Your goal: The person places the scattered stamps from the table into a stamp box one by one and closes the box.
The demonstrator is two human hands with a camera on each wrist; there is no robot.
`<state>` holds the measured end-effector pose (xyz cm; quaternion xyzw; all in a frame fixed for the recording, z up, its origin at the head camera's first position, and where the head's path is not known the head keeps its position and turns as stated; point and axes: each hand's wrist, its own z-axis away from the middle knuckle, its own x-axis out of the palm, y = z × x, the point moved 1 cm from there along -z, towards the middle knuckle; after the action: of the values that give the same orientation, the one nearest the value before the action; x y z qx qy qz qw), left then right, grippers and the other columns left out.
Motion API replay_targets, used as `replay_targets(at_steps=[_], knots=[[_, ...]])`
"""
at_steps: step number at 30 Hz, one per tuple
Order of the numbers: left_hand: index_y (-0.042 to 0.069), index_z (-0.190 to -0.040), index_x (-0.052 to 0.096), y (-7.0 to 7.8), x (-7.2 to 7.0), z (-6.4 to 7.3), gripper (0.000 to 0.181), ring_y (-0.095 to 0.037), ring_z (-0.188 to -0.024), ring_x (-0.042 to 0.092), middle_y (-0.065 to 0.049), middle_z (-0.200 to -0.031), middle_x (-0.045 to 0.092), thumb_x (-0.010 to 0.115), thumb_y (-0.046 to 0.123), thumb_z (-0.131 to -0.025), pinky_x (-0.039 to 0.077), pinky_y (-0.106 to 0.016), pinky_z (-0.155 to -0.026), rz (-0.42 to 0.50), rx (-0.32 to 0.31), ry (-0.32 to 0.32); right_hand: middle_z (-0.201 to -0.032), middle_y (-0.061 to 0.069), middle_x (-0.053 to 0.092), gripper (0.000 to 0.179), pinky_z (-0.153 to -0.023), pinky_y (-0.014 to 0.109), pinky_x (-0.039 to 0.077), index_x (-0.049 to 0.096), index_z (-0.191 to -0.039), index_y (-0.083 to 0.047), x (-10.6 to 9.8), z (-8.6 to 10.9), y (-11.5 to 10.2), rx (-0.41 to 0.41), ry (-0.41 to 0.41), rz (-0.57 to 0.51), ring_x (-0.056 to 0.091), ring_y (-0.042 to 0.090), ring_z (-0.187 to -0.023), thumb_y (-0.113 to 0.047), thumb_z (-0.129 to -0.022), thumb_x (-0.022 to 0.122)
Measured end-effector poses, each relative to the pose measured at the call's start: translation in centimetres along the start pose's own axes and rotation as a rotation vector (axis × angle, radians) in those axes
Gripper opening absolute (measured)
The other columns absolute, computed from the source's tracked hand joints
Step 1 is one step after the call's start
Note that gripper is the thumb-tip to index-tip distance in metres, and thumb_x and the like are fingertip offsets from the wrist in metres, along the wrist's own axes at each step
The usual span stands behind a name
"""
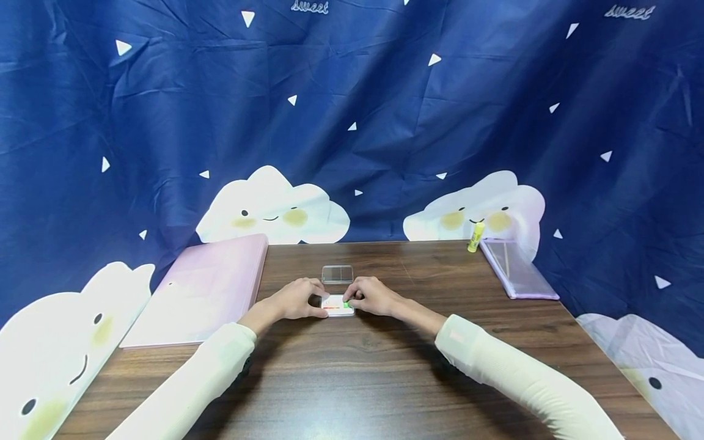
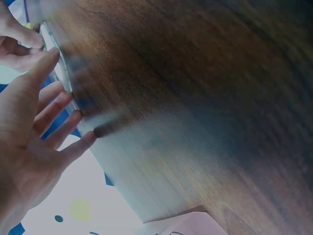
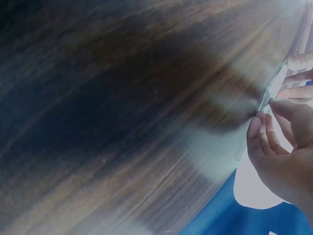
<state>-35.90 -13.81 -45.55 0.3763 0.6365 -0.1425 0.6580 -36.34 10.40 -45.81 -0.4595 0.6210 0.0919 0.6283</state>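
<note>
A small shallow white case (image 1: 340, 312) with a bright red and green pattern or contents lies between my hands on the table. My left hand (image 1: 300, 299) holds its left end, thumb at the near edge; in the left wrist view the other fingers (image 2: 63, 129) of that hand spread out straight. At the case's right end my right hand (image 1: 376, 296) pinches a small green piece (image 1: 346, 304), mostly covered by the fingertips; I cannot tell what it is. Just behind the case lies a clear rectangular lid-like piece (image 1: 337, 274).
A large pink folder-like pad (image 1: 211, 287) lies at the left of the wooden table (image 1: 341, 379). Toward the back right, a yellow glue stick (image 1: 476, 237) stands upright beside a flat purple-edged clear pouch (image 1: 517, 269). A blue curtain (image 1: 352, 110) with clouds hangs behind the table.
</note>
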Motion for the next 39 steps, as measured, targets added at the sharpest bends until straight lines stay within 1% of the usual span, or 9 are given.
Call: replay_targets(at_steps=[7, 15, 20, 23, 29, 31, 35, 39], knots=[[0.005, -0.126, 0.075, -0.1, 0.1, -0.1, 0.049, -0.032, -0.119, 0.063, -0.008, -0.125, 0.069, 0.083, 0.036, -0.089, 0.05, -0.047, -0.104, 0.005, -0.009, -0.007, -0.106, 0.007, 0.07, 0.012, -0.078, 0.026, 0.053, 0.08, -0.103, -0.008, -0.1, 0.1, 0.0, 0.01, -0.005, 0.01, 0.067, 0.023, -0.092, -0.005, -0.097, 0.07], [0.006, -0.126, 0.075, -0.1, 0.1, -0.2, 0.048, -0.032, -0.12, 0.063, -0.009, -0.127, 0.069, 0.083, 0.035, -0.089, 0.049, -0.048, -0.104, 0.012, -0.019, -0.013, -0.104, 0.005, 0.069, 0.011, -0.077, 0.025, 0.052, 0.079, -0.104, -0.009, -0.3, 0.2, 0.0, 0.023, -0.007, 0.015, 0.066, 0.019, -0.09, -0.007, -0.097, 0.071], [0.008, -0.126, 0.075, 0.0, 0.2, -0.2, 0.046, -0.03, -0.121, 0.063, -0.007, -0.128, 0.068, 0.082, 0.036, -0.089, 0.049, -0.048, -0.104, 0.019, -0.04, -0.011, -0.104, 0.006, 0.07, 0.011, -0.077, 0.024, 0.055, 0.079, -0.105, -0.009, -0.5, 0.3, 0.1, 0.029, -0.003, 0.016, 0.067, 0.014, -0.09, -0.007, -0.097, 0.071], [0.009, -0.125, 0.075, 0.0, 0.1, -0.2, 0.046, -0.029, -0.121, 0.062, -0.006, -0.128, 0.068, 0.082, 0.037, -0.089, 0.049, -0.048, -0.104, 0.02, -0.05, -0.01, -0.106, 0.007, 0.07, 0.012, -0.077, 0.024, 0.055, 0.079, -0.106, -0.009, -0.7, 0.3, 0.1, 0.032, 0.006, 0.003, 0.068, 0.014, -0.091, -0.008, -0.098, 0.071], [0.009, -0.129, 0.072, -0.3, 0.1, -0.3, 0.051, -0.025, -0.118, 0.063, -0.006, -0.127, 0.066, 0.079, 0.042, -0.091, 0.051, -0.046, -0.102, 0.025, -0.053, -0.003, -0.108, 0.004, 0.073, 0.013, -0.082, 0.032, 0.058, 0.079, -0.108, -0.009, -1.3, 0.2, 0.5, 0.038, 0.034, 0.0, 0.069, 0.015, -0.094, -0.009, -0.097, 0.073], [0.006, -0.13, 0.071, -0.3, -0.1, -0.3, 0.052, -0.025, -0.116, 0.064, -0.007, -0.127, 0.066, 0.078, 0.041, -0.092, 0.051, -0.046, -0.101, 0.036, -0.043, 0.009, -0.107, 0.004, 0.074, 0.014, -0.085, 0.035, 0.058, 0.078, -0.109, -0.008, -1.6, 0.1, 0.6, 0.033, 0.046, 0.007, 0.07, 0.016, -0.095, -0.009, -0.096, 0.073], [0.003, -0.13, 0.07, -0.3, -0.5, -0.5, 0.049, -0.029, -0.116, 0.064, -0.011, -0.126, 0.065, 0.076, 0.037, -0.095, 0.052, -0.048, -0.101, 0.042, -0.038, 0.029, -0.107, 0.005, 0.075, 0.016, -0.089, 0.036, 0.058, 0.077, -0.111, -0.006, -2.2, -0.2, 1.0, 0.035, 0.084, 0.009, 0.071, 0.019, -0.099, -0.008, -0.095, 0.073], [0.005, -0.13, 0.07, -0.5, -0.8, -1.2, 0.046, -0.03, -0.12, 0.063, -0.011, -0.128, 0.065, 0.075, 0.035, -0.096, 0.052, -0.049, -0.102, 0.024, -0.053, 0.048, -0.106, 0.006, 0.075, 0.018, -0.09, 0.036, 0.058, 0.075, -0.112, -0.004, -2.6, -0.6, 1.6, 0.067, 0.121, -0.001, 0.071, 0.02, -0.1, -0.007, -0.095, 0.074]])
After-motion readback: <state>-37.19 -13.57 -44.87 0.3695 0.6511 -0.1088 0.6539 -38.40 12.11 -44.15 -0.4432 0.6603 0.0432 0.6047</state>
